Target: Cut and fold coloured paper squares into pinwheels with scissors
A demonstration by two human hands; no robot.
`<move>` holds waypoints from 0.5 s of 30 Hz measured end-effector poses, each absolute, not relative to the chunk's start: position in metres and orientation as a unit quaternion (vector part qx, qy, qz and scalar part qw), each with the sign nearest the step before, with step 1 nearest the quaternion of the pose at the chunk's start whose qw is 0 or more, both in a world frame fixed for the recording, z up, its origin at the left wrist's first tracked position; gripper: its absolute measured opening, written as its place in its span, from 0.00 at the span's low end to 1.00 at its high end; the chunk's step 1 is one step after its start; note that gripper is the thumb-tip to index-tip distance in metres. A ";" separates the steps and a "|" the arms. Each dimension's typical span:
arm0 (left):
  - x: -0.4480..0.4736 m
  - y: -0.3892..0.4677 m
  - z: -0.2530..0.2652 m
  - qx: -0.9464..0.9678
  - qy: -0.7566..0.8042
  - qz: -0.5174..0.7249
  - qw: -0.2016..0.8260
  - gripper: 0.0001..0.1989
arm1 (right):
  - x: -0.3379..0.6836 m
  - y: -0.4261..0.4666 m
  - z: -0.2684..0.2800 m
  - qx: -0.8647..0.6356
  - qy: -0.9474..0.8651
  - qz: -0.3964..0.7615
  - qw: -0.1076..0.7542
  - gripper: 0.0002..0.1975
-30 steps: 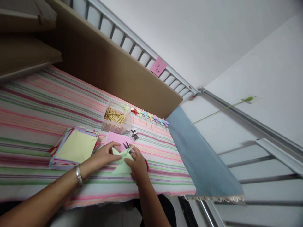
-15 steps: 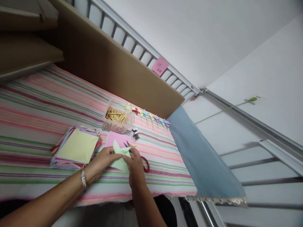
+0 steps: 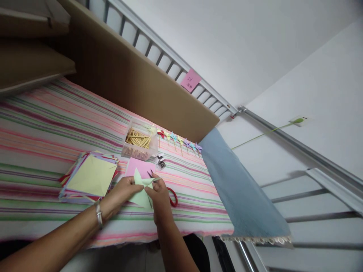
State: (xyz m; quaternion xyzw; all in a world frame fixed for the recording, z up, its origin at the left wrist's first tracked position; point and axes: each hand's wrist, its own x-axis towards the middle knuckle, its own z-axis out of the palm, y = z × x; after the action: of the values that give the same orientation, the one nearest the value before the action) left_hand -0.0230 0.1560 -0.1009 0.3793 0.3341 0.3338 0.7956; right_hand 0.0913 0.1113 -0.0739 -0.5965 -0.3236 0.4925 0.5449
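Observation:
Between my two hands is a light green sheet of paper (image 3: 141, 198) with its corners folded or bent up. My left hand (image 3: 124, 190), with a bangle at the wrist, pinches the sheet's left part between thumb and fingers. My right hand (image 3: 159, 196) pinches its right side, the two thumbs close together near the middle. Red-handled scissors (image 3: 173, 197) show behind my right hand, their dark blade tips poking out above the paper; I cannot tell whether they lie on the table or touch the hand. Under the sheet lies a pink paper square (image 3: 138, 166).
Stacked coloured paper (image 3: 90, 175), yellow on top, lies left of my hands. A clear plastic box (image 3: 140, 139) holds many short wooden sticks. Right of it stand small metal bits (image 3: 160, 162) and a row of small paper pinwheels (image 3: 180, 141). A cardboard panel (image 3: 141, 87) borders the striped cloth.
Both hands keep their pinch on the green paper. The sheet's right and lower edges have shifted slightly, and the whole view has moved a little.

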 end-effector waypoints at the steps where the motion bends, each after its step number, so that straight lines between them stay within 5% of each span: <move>1: -0.023 0.157 -0.102 0.376 0.333 0.334 0.798 0.10 | 0.092 0.112 -0.074 -0.598 -0.327 0.494 0.539 0.32; 5: -0.027 0.162 -0.101 0.369 0.345 0.333 0.796 0.10 | 0.097 0.107 -0.076 -0.638 -0.385 0.436 0.505 0.23; 15: -0.039 0.170 -0.085 0.399 0.388 0.353 0.752 0.10 | 0.108 0.065 -0.086 -0.610 -0.701 0.013 0.369 0.13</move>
State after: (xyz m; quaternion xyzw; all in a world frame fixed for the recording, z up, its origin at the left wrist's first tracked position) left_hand -0.0389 0.1704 -0.0849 0.3987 0.3876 0.3529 0.7525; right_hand 0.1083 0.0653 -0.0862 -0.6102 -0.7010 0.0129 0.3689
